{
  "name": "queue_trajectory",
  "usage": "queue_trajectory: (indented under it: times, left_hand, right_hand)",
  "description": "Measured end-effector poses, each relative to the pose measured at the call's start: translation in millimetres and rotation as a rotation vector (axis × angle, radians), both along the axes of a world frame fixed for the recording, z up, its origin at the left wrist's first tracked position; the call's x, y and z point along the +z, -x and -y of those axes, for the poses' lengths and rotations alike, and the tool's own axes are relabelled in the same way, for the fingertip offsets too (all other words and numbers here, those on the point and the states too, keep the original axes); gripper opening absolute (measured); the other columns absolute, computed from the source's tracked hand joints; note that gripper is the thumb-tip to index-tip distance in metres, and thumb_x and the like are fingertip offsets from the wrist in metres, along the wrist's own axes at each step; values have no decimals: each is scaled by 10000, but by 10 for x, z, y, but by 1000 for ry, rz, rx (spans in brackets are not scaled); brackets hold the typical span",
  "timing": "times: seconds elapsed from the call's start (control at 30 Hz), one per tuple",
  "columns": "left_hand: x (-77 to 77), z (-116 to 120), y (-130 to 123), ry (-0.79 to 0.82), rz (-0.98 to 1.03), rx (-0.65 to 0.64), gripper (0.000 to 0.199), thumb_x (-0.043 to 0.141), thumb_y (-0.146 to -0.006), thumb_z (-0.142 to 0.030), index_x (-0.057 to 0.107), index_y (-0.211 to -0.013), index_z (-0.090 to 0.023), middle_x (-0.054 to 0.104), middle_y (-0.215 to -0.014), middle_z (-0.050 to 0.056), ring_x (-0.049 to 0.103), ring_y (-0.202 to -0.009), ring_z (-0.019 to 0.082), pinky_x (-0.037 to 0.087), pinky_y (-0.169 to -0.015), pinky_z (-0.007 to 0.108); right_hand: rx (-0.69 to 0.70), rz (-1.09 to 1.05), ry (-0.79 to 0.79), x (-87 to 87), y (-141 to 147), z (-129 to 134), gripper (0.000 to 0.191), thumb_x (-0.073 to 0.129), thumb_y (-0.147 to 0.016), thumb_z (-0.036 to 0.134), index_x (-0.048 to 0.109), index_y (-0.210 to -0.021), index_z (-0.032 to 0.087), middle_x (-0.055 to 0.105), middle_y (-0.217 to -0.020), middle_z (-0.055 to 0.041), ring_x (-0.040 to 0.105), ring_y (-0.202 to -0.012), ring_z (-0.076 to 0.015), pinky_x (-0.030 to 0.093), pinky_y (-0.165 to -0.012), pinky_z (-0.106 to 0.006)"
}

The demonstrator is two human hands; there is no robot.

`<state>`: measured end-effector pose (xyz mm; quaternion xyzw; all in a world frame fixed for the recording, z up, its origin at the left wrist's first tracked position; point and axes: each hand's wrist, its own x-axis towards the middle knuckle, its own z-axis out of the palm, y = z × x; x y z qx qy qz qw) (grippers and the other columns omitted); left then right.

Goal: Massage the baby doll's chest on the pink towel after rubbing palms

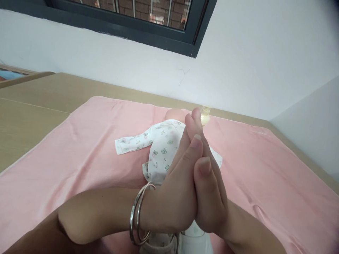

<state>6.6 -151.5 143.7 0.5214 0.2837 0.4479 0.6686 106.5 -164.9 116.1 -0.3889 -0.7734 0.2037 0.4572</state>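
My left hand (pixel 177 187) and my right hand (pixel 212 197) are pressed palm to palm in the centre of the head view, fingers straight and pointing away from me. Nothing shows between them. Silver bangles (pixel 137 215) circle my left wrist. Beyond and below the hands, a white printed baby shirt (pixel 162 151) lies on a pink cloth (pixel 100 130), its left sleeve stretched out. A round skin-toned shape (pixel 174 114) shows at the shirt's collar. My hands hide the shirt's right part.
Behind my fingertips stands a small pale yellow bottle (pixel 205 115). White containers (pixel 194 243) sit at the bottom edge, partly under my wrists. The cloth covers a wooden surface (pixel 53 91) against a white wall with a dark-framed window (pixel 169 38).
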Motion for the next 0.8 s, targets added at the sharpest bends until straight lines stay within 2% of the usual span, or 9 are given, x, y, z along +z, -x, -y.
queue_trajectory:
  times: [0.17, 0.27, 0.33, 0.4, 0.47, 0.53, 0.63, 0.8]
  left_hand:
    - [-210, -179, -50, -105, -59, 167, 586, 191, -998, -583, 284, -1550, -410, 262, -1658, -154, 58, -1611, 178, 184, -1367, 416]
    - [-414, -468, -81, -112, -174, 333, 603, 268, -992, -594, 312, -1543, -355, 286, -1666, -76, 147, -1604, 215, 259, -1343, 434]
    - [-553, -730, -85, -90, -301, 421, 625, 344, -989, -546, 289, -1558, -294, 235, -1690, -12, 153, -1603, 242, 275, -1329, 451]
    - [-688, -1005, -67, -73, -374, 482, 645, 414, -973, -436, 282, -1566, -217, 237, -1689, 61, 222, -1587, 248, 278, -1319, 467]
    - [-818, -1241, -33, -158, -472, 522, 602, 444, -944, -328, 382, -1517, -157, 363, -1633, 111, 337, -1541, 238, 290, -1311, 453]
    - [-940, -1398, 1, -228, -590, 515, 544, 455, -920, -278, 487, -1442, -127, 478, -1557, 130, 438, -1477, 242, 330, -1288, 450]
    - [-1089, -1457, 9, -372, -787, 507, 485, 436, -915, -221, 555, -1368, -93, 573, -1462, 143, 527, -1382, 249, 394, -1238, 441]
    - [-1190, -1315, -51, -706, -1078, 583, 393, 313, -982, -217, 636, -1179, -112, 661, -1290, 148, 596, -1226, 256, 473, -1109, 442]
  right_hand:
    - [-19, -77, 52, -63, 43, -223, 605, 265, -1077, 544, 147, -1624, 314, 89, -1703, 70, 5, -1578, -150, 99, -1332, -430]
    - [-93, -63, 164, -151, -1, -512, 732, 240, -1028, 665, 223, -1616, 230, 155, -1698, -12, 33, -1580, -184, 87, -1325, -464]
    - [-158, -3, 263, -259, -65, -726, 815, 239, -1003, 694, 192, -1621, 165, 121, -1701, -67, 29, -1581, -222, 81, -1314, -502]
    - [-224, 80, 313, -407, -136, -912, 842, 258, -1003, 654, 156, -1619, 87, 75, -1699, -120, 45, -1581, -249, 89, -1306, -516]
    - [-281, 186, 322, -574, -196, -1050, 810, 273, -1011, 575, 182, -1602, 28, 88, -1690, -158, 65, -1581, -270, 99, -1301, -526]
    - [-303, 313, 299, -726, -246, -1147, 740, 280, -1010, 486, 274, -1573, 5, 175, -1675, -176, 107, -1576, -290, 100, -1296, -539]
    - [-279, 445, 245, -868, -334, -1267, 672, 299, -996, 414, 391, -1532, 20, 285, -1646, -164, 183, -1563, -302, 117, -1294, -536]
    - [-299, 500, 256, -872, -446, -1369, 707, 336, -989, 436, 338, -1554, 12, 275, -1645, -184, 226, -1551, -312, 199, -1277, -534]
